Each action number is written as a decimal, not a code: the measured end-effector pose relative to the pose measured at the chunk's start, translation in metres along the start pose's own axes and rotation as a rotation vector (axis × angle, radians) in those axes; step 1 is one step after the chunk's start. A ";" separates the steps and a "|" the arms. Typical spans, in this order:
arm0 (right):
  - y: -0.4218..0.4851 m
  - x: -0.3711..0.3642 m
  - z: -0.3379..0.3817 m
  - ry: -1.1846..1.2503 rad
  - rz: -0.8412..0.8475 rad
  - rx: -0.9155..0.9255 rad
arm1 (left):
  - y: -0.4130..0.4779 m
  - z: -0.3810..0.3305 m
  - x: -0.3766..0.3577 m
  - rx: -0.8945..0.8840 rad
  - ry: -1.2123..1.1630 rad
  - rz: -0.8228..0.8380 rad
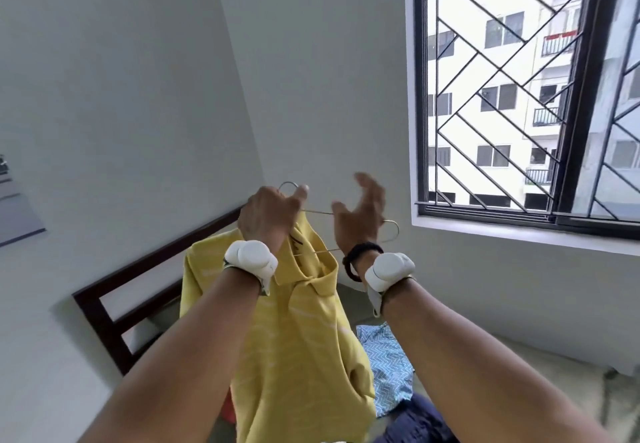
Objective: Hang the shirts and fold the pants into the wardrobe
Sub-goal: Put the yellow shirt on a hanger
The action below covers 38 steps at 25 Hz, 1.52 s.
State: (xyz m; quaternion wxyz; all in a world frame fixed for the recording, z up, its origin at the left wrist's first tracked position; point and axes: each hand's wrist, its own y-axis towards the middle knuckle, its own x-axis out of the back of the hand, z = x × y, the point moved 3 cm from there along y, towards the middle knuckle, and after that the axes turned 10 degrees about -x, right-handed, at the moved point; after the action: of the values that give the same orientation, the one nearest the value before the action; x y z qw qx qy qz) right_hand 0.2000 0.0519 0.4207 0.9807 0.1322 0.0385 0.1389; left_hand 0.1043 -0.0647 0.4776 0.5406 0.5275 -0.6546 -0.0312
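A yellow polo shirt (298,345) hangs in the air in front of me, partly threaded onto a thin metal wire hanger (393,229). My left hand (268,212) grips the hanger near its hook, with the shirt's left shoulder draped below it. My right hand (362,210) is raised beside the hanger's bare right arm, fingers spread and relaxed, holding nothing. The hanger's right end sticks out uncovered past my right wrist. The collar sags open between my wrists.
On the bed below lie a blue zigzag-patterned garment (389,370), a dark navy garment (415,422) and a bit of red cloth (227,408). A dark wooden headboard (114,311) stands against the white wall. A barred window (526,89) fills the upper right.
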 end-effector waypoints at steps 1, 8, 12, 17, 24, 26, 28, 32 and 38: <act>0.003 0.016 -0.011 -0.031 -0.186 -0.075 | 0.003 0.004 0.003 0.023 -0.036 0.003; -0.042 -0.017 -0.079 0.061 0.621 -0.784 | 0.023 0.000 0.013 0.017 -0.213 -0.006; 0.007 -0.014 -0.076 0.041 0.493 -0.699 | 0.030 0.027 0.022 -0.043 -0.208 0.073; 0.063 0.011 -0.052 0.391 0.487 -0.831 | 0.029 0.070 0.036 -0.092 -0.284 0.139; 0.010 0.007 0.016 -0.613 0.373 -0.025 | 0.031 0.059 0.028 -0.116 -0.005 -0.024; 0.001 -0.003 0.016 -0.568 0.432 0.017 | 0.032 0.043 0.028 -0.131 0.003 0.006; 0.008 -0.008 0.029 -0.477 0.324 0.135 | 0.034 0.027 0.027 -0.129 -0.019 0.077; 0.013 -0.035 0.065 -0.291 0.573 0.227 | 0.043 0.010 0.029 -0.084 -0.211 0.251; 0.017 -0.050 0.075 -0.210 0.580 0.280 | 0.042 0.021 0.039 -0.066 -0.394 0.332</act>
State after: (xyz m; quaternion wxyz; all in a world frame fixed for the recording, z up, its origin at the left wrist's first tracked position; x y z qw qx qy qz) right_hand 0.1557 0.0346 0.4997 0.8712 0.2846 -0.0834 0.3912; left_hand 0.0666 -0.0854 0.5215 0.4171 0.3787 -0.8236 -0.0656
